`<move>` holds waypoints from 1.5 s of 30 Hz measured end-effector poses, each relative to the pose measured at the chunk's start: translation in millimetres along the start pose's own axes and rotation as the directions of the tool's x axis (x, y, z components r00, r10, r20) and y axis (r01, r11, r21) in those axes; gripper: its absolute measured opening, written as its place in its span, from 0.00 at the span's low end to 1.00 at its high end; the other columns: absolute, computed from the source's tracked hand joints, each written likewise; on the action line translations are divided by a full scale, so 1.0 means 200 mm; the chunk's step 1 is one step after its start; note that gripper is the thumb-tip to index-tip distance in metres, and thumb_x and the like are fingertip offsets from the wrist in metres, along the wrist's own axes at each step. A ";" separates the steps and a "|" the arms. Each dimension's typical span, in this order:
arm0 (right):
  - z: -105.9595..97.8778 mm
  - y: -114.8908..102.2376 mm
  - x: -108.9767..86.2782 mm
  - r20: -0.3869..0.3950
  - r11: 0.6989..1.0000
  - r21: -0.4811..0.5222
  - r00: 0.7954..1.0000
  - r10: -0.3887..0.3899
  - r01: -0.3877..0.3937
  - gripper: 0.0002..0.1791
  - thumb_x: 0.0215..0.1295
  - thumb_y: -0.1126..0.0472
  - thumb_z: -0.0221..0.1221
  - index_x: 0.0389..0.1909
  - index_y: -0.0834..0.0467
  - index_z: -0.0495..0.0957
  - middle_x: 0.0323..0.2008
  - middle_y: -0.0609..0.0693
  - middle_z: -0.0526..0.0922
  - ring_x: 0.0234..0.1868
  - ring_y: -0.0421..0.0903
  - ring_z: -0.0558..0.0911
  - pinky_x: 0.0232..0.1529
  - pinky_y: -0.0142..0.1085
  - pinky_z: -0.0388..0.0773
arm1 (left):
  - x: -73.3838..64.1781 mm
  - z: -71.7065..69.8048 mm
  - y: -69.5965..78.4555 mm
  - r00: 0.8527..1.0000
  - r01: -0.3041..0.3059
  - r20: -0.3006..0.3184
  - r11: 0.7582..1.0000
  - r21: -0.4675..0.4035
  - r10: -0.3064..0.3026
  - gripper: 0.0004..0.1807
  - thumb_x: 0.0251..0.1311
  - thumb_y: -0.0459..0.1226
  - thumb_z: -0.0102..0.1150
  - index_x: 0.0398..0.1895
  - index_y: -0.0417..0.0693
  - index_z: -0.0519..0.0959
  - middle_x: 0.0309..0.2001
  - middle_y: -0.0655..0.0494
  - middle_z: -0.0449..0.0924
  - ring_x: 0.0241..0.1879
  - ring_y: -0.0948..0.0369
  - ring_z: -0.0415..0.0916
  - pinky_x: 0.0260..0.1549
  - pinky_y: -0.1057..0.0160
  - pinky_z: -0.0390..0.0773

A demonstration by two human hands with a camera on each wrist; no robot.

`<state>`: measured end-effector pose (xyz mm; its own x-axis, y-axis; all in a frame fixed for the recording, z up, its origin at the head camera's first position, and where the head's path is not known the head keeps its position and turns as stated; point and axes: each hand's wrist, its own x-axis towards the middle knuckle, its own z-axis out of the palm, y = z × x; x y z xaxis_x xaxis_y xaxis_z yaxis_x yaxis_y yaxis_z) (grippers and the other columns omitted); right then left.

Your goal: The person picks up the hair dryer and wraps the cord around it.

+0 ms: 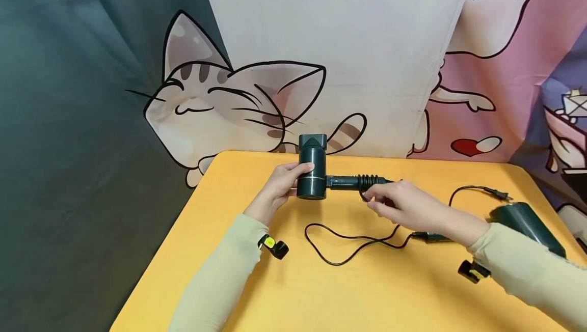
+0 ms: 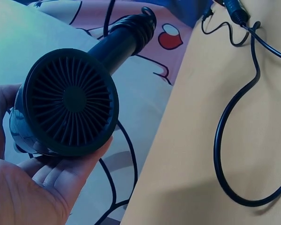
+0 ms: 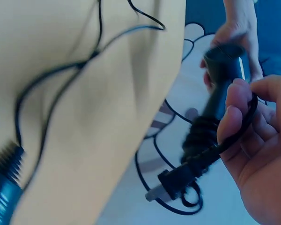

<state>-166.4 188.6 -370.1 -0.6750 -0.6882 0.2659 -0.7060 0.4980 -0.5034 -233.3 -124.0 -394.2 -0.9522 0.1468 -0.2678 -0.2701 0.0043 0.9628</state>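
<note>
A dark green hair dryer (image 1: pixel 316 155) is held up above the yellow table, its handle pointing right. My left hand (image 1: pixel 279 185) grips its barrel, thumb across the front. In the left wrist view its round slotted vent (image 2: pixel 75 98) faces the camera, with the left hand (image 2: pixel 42 187) under it. Black cord (image 1: pixel 367 182) is wound in several coils around the handle. My right hand (image 1: pixel 399 202) is at the handle's end. In the right wrist view the right hand (image 3: pixel 264 150) pinches a stretch of cord (image 3: pixel 241 129) between thumb and fingers; the plug (image 3: pixel 168 187) hangs beside the coils.
A second dark green hair dryer (image 1: pixel 527 226) lies on the table (image 1: pixel 367 296) at the right, partly hidden by my right forearm. Its loose cord (image 1: pixel 339 263) loops across the middle, and a plug (image 1: pixel 497 193) lies behind it. A printed cartoon curtain (image 1: pixel 344 26) stands behind the table.
</note>
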 end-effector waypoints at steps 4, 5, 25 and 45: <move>0.09 0.01 -0.04 -0.040 0.999 0.028 0.999 0.017 -0.016 0.08 0.78 0.65 0.61 0.52 0.56 0.84 0.29 0.32 0.79 0.25 0.29 0.73 0.28 0.31 0.75 | 0.00 0.00 -0.01 1.000 0.013 -0.002 1.000 -0.008 -0.013 0.34 0.66 0.48 0.69 0.70 0.38 0.78 0.54 0.41 0.85 0.39 0.55 0.85 0.29 0.64 0.87; 0.10 0.02 -0.05 -0.045 0.999 0.049 0.999 0.022 -0.020 0.09 0.78 0.65 0.60 0.54 0.57 0.84 0.30 0.32 0.80 0.25 0.29 0.74 0.28 0.31 0.76 | 0.00 0.00 -0.01 1.000 0.016 -0.003 1.000 -0.012 -0.016 0.34 0.66 0.48 0.69 0.69 0.38 0.78 0.54 0.41 0.84 0.39 0.55 0.85 0.29 0.64 0.87; 0.32 0.11 -0.14 -0.173 0.956 0.291 0.982 0.077 -0.024 0.14 0.79 0.70 0.57 0.57 0.57 0.85 0.36 0.39 0.85 0.28 0.40 0.84 0.27 0.33 0.81 | -0.01 0.00 0.02 1.000 0.012 0.029 0.997 -0.077 -0.010 0.32 0.68 0.46 0.66 0.68 0.33 0.78 0.50 0.42 0.85 0.33 0.58 0.87 0.26 0.67 0.86; 0.42 0.30 -0.11 0.041 0.804 0.566 0.980 0.194 -0.183 0.17 0.85 0.62 0.52 0.57 0.71 0.83 0.39 0.66 0.88 0.38 0.50 0.88 0.42 0.42 0.88 | -0.06 0.03 0.03 0.994 0.003 0.110 0.995 -0.103 0.009 0.35 0.67 0.45 0.63 0.71 0.31 0.73 0.54 0.42 0.81 0.36 0.57 0.86 0.32 0.65 0.88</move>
<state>-175.7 189.2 -474.1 -0.7895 -0.6001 0.1291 -0.3228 0.2270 -0.9188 -222.2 -119.5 -384.7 -0.9330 0.2549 -0.2540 -0.2861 -0.0973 0.9532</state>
